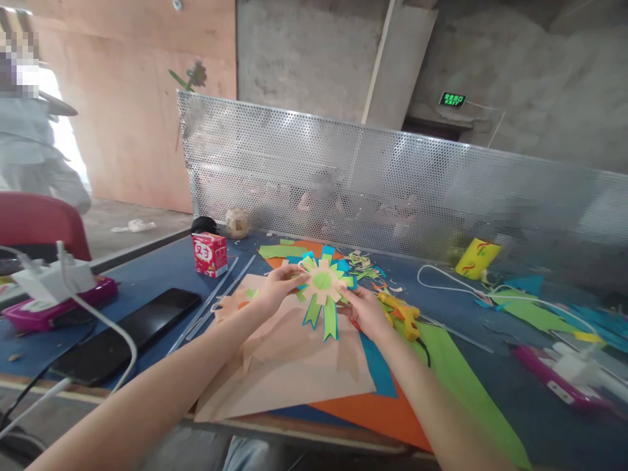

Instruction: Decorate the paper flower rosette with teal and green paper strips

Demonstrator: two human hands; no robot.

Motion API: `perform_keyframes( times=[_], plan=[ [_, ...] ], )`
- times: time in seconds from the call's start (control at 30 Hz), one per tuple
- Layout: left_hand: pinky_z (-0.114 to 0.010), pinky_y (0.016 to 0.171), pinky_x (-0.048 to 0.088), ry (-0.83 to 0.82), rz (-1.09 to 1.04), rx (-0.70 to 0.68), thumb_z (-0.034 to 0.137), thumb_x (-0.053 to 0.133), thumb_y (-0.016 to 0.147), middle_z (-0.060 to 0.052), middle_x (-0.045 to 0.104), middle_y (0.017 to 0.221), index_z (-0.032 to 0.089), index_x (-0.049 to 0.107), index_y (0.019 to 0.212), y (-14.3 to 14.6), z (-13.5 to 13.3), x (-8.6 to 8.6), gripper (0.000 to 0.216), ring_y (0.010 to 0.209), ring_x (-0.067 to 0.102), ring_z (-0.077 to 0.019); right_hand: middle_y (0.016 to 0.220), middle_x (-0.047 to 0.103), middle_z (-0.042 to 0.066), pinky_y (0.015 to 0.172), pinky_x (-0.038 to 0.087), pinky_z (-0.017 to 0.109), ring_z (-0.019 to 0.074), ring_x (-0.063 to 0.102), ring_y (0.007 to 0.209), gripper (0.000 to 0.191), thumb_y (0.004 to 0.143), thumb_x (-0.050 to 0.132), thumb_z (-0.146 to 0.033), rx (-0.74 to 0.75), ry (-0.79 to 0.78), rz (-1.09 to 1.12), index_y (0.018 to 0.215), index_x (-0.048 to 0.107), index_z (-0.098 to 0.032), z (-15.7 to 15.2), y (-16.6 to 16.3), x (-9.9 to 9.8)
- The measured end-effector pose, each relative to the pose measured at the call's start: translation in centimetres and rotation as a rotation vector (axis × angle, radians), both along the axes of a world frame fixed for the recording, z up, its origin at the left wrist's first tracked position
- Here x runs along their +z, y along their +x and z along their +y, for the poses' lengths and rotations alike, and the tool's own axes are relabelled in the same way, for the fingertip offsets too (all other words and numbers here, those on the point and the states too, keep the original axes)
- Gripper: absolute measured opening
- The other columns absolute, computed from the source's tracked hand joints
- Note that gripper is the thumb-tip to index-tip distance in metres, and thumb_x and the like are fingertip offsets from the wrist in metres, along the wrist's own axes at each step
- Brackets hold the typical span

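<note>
A paper rosette [322, 288] with green, blue and beige petals, a green centre and ribbon tails is held up over the table between both hands. My left hand [277, 288] pinches its left edge with the fingers closed. On the other side, my right hand [366, 311] grips its right lower edge. Beneath them lies a beige paper sheet [289, 366] on top of orange, blue and green sheets [456, 373]. A yellow glue gun [400, 313] lies just right of my right hand.
A red carton [210, 254], a black phone [132, 333], a white charger on a pink case [56, 288], paper scraps [366, 267] and white cables [495, 294] lie on the blue table. A perforated metal screen [392, 183] stands behind; a person stands far left.
</note>
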State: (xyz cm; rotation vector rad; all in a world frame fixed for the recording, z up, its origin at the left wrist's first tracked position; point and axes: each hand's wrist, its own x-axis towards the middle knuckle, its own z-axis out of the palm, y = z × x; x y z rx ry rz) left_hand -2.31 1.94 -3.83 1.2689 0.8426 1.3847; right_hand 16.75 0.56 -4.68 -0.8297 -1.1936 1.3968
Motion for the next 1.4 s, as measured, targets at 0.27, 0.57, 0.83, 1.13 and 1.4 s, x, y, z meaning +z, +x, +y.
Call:
perform_keyframes(
  times=[0.27,0.57,0.83,1.13,1.4],
  plan=[
    [-0.034,0.083,0.039,0.545,0.335,0.07,0.018,0.06,0.066,-0.008,0.055,0.1,0.019,0.063,0.056,-0.6,-1.7,2.0,0.01,0.097,0.05,-0.0222,0.113,0.056,0.001,0.094,0.035,0.035,0.021,0.045,0.111,0.014,0.062,0.063,-0.018,-0.297,0.59,-0.232,0.073,0.068,-0.025,-0.6,1.2,1.5],
    [-0.038,0.087,0.037,0.796,0.473,0.216,0.019,0.063,0.067,-0.008,0.056,0.101,0.025,0.058,0.093,-1.3,-2.1,2.7,0.027,0.099,0.049,-0.023,0.112,0.057,0.001,0.09,0.038,0.038,0.022,0.05,0.105,0.007,0.067,0.063,-0.023,-0.238,0.689,-0.153,0.067,0.068,-0.028,-0.6,1.0,1.8],
    [-0.038,0.088,0.036,0.781,0.545,0.206,0.021,0.061,0.066,-0.006,0.061,0.09,0.028,0.068,0.076,-1.3,-2.9,3.6,0.014,0.093,0.051,-0.0233,0.103,0.061,0.002,0.087,0.041,0.039,0.0231,0.053,0.098,0.011,0.061,0.068,-0.03,-0.166,0.575,-0.167,0.073,0.069,-0.029,-1.3,0.3,1.7],
    [-0.028,0.066,0.042,0.255,0.316,0.097,0.031,0.059,0.069,-0.003,0.061,0.076,0.02,0.062,0.075,0.3,-3.1,2.9,0.013,0.072,0.053,-0.0163,0.077,0.068,0.003,0.072,0.045,0.032,0.0222,0.061,0.078,0.017,0.061,0.064,-0.036,-0.257,0.297,-0.134,0.069,0.065,-0.021,-2.6,-0.5,2.2],
    [-0.024,0.058,0.041,-0.015,0.048,0.08,0.031,0.067,0.061,0.0,0.06,0.067,0.018,0.061,0.065,0.4,-2.1,2.6,0.015,0.06,0.052,-0.0109,0.083,0.067,0.002,0.072,0.046,0.032,0.0215,0.062,0.08,0.03,0.058,0.068,-0.034,-0.026,0.192,-0.137,0.085,0.062,-0.021,-1.7,-0.8,1.8]
  ],
)
